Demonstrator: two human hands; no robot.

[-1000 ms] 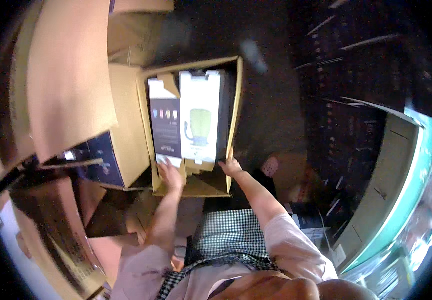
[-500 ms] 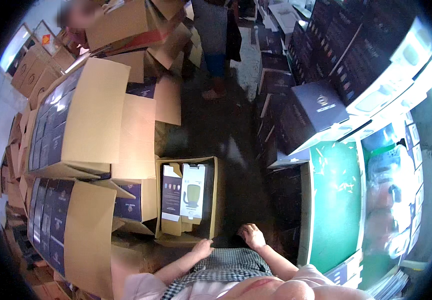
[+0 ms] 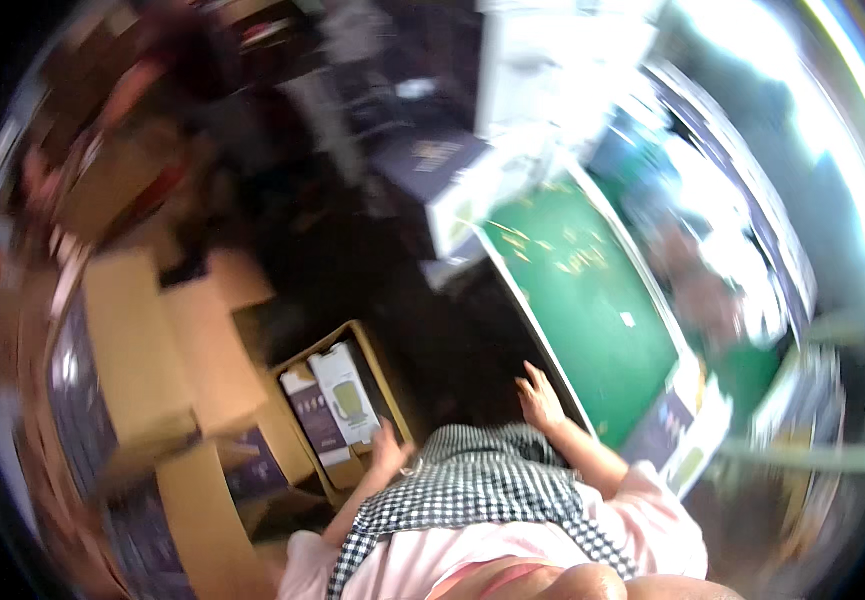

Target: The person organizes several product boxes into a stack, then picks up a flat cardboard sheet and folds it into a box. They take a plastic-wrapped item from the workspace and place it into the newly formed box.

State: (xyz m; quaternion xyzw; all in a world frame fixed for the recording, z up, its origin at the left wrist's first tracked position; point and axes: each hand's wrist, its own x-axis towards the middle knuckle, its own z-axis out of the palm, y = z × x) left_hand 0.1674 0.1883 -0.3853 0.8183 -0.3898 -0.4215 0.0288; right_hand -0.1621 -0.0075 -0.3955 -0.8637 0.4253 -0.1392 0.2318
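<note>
My left hand (image 3: 388, 453) is raised at the near right edge of an open carton (image 3: 377, 370), fingers apart and slightly blurred, nothing visible in it. Inside that carton stand a white product box (image 3: 345, 392) with a green mug pictured on it and a dark box (image 3: 313, 420) beside it. Close to the near left edge of the green-topped table (image 3: 583, 320), my right hand (image 3: 541, 397) hangs with its fingers spread and holds nothing.
Large open cartons (image 3: 138, 340) of dark boxes crowd the left. Small pale scraps (image 3: 581, 260) lie on the table. Dark and white boxes (image 3: 433, 160) are stacked beyond it, flat boxes (image 3: 668, 425) at its near end. A blurred person (image 3: 133, 90) is at far left.
The view has swung to the right, bringing the green table toward the middle. My hands have parted from my lap, the right one rising toward the table's edge. Fingers have spread.
</note>
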